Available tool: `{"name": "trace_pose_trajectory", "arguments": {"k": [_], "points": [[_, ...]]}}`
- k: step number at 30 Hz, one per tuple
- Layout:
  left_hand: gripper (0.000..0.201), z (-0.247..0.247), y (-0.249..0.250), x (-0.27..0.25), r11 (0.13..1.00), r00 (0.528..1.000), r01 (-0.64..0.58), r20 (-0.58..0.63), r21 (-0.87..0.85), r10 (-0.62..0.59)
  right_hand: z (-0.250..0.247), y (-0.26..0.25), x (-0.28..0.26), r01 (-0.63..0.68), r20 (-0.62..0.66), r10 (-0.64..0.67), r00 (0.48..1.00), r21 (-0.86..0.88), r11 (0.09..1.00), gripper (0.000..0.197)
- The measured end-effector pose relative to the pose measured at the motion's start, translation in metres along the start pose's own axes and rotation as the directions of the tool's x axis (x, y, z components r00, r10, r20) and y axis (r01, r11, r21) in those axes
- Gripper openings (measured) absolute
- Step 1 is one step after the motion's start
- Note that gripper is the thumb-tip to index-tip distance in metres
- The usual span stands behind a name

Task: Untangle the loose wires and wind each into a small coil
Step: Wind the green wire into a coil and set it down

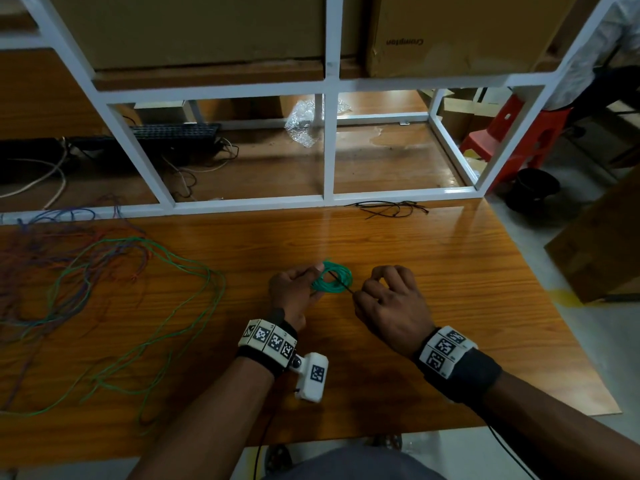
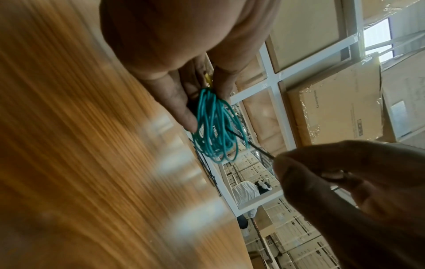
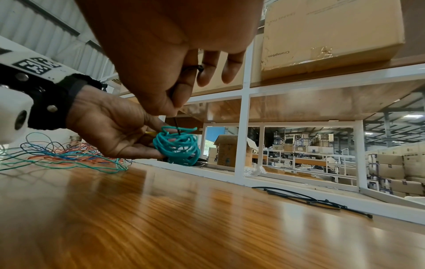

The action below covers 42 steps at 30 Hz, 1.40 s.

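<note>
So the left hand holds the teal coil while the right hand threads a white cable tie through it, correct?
Not quite: the cable tie is black, not white, as the right wrist view shows. The left hand does hold the teal coil, and the right hand threads the tie through it.

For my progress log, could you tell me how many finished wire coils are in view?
1: the teal coil held in the left hand, while the right hand threads a black cable tie through it. The tangled wires remain loose at the table's left.
</note>
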<state>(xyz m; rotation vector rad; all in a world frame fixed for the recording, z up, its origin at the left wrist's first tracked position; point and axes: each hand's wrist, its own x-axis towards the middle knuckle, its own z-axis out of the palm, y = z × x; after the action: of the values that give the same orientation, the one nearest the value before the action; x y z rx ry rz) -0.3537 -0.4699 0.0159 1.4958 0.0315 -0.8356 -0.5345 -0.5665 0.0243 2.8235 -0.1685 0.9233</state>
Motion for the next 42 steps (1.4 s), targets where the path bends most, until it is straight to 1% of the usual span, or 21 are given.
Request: {"name": "trace_pose_trajectory", "arguments": {"k": [5, 9, 12, 14, 16, 19, 20, 23, 25, 26, 28, 29, 30, 31, 34, 36, 37, 38, 40, 42], "points": [[0.022, 0.001, -0.005, -0.003, 0.998, 0.990, -0.026, 0.137, 0.049, 0.019, 0.000, -0.001, -0.002, -0.019, -0.050, 0.019, 0.999, -0.002, 1.000, 0.014], [0.032, 0.002, -0.009, -0.005, 0.995, 0.975, 0.098, 0.198, 0.033, -0.103, 0.003, 0.000, -0.010, -0.016, -0.071, 0.015, 0.997, -0.015, 1.000, 0.011], [0.039, 0.007, -0.009, -0.005, 0.987, 0.970, 0.161, 0.186, -0.025, -0.154, 0.006, 0.002, -0.015, 0.000, -0.079, -0.002, 0.997, -0.024, 1.000, 0.009], [0.037, 0.010, -0.009, -0.004, 0.986, 0.970, 0.165, 0.188, -0.031, -0.157, 0.007, 0.003, -0.017, -0.004, -0.078, 0.002, 0.997, -0.026, 1.000, 0.008], [0.031, 0.014, -0.007, -0.006, 0.985, 0.963, 0.171, 0.217, -0.023, -0.162, 0.007, 0.005, -0.019, -0.016, -0.069, 0.015, 0.998, -0.023, 1.000, 0.008], [0.016, 0.018, -0.004, -0.005, 0.982, 0.958, 0.179, 0.239, -0.062, -0.160, 0.007, 0.009, -0.022, -0.026, -0.064, 0.025, 0.998, -0.017, 1.000, 0.009], [0.014, 0.019, -0.001, -0.005, 0.981, 0.957, 0.180, 0.244, -0.072, -0.157, 0.007, 0.010, -0.023, -0.023, -0.060, 0.022, 0.998, -0.018, 1.000, 0.010], [0.020, 0.024, 0.002, -0.002, 0.980, 0.952, 0.179, 0.268, -0.083, -0.151, 0.007, 0.013, -0.026, -0.022, -0.028, 0.021, 0.999, -0.017, 1.000, 0.020], [0.018, 0.027, 0.002, -0.002, 0.983, 0.956, 0.164, 0.260, -0.080, -0.138, 0.005, 0.013, -0.026, -0.066, 0.008, 0.066, 0.998, 0.025, 0.997, 0.033], [0.017, 0.028, 0.001, -0.001, 0.986, 0.962, 0.149, 0.242, -0.077, -0.127, 0.002, 0.013, -0.025, -0.111, 0.029, 0.109, 0.994, 0.062, 0.992, 0.041], [0.013, 0.031, 0.000, 0.000, 0.989, 0.973, 0.124, 0.208, -0.080, -0.105, -0.005, 0.013, -0.024, -0.251, 0.077, 0.241, 0.967, 0.164, 0.954, 0.060], [0.010, 0.031, 0.000, 0.001, 0.991, 0.978, 0.109, 0.188, -0.084, -0.092, -0.009, 0.014, -0.024, -0.337, 0.100, 0.323, 0.941, 0.225, 0.914, 0.069], [0.008, 0.031, -0.001, 0.002, 0.992, 0.984, 0.092, 0.161, -0.081, -0.078, -0.012, 0.015, -0.024, -0.420, 0.122, 0.403, 0.907, 0.293, 0.859, 0.076], [0.007, 0.031, -0.002, 0.004, 0.995, 0.989, 0.071, 0.136, -0.074, -0.060, -0.015, 0.016, -0.025, -0.492, 0.146, 0.474, 0.868, 0.363, 0.791, 0.077], [0.012, 0.031, -0.007, 0.009, 0.999, 0.997, 0.012, 0.072, -0.041, -0.009, -0.022, 0.015, -0.026, -0.645, 0.226, 0.632, 0.741, 0.499, 0.579, 0.061], [0.013, 0.031, -0.009, 0.012, 0.999, 0.999, -0.019, 0.045, -0.029, 0.020, -0.026, 0.011, -0.023, -0.705, 0.265, 0.703, 0.659, 0.545, 0.455, 0.052], [0.011, 0.031, -0.010, 0.013, 0.999, 0.999, -0.031, 0.040, -0.020, 0.032, -0.027, 0.008, -0.020, -0.712, 0.272, 0.722, 0.636, 0.566, 0.414, 0.048], [0.011, 0.032, -0.011, 0.013, 0.999, 0.999, -0.042, 0.035, -0.010, 0.042, -0.026, 0.006, -0.018, -0.709, 0.270, 0.727, 0.631, 0.582, 0.399, 0.045], [0.011, 0.033, -0.012, 0.012, 0.998, 0.997, -0.067, 0.034, 0.013, 0.066, -0.022, 0.002, -0.014, -0.700, 0.261, 0.722, 0.641, 0.585, 0.409, 0.040], [0.011, 0.033, -0.013, 0.010, 0.993, 0.993, -0.113, 0.032, 0.036, 0.112, -0.014, 0.000, -0.010, -0.698, 0.257, 0.722, 0.642, 0.585, 0.413, 0.030]]}}
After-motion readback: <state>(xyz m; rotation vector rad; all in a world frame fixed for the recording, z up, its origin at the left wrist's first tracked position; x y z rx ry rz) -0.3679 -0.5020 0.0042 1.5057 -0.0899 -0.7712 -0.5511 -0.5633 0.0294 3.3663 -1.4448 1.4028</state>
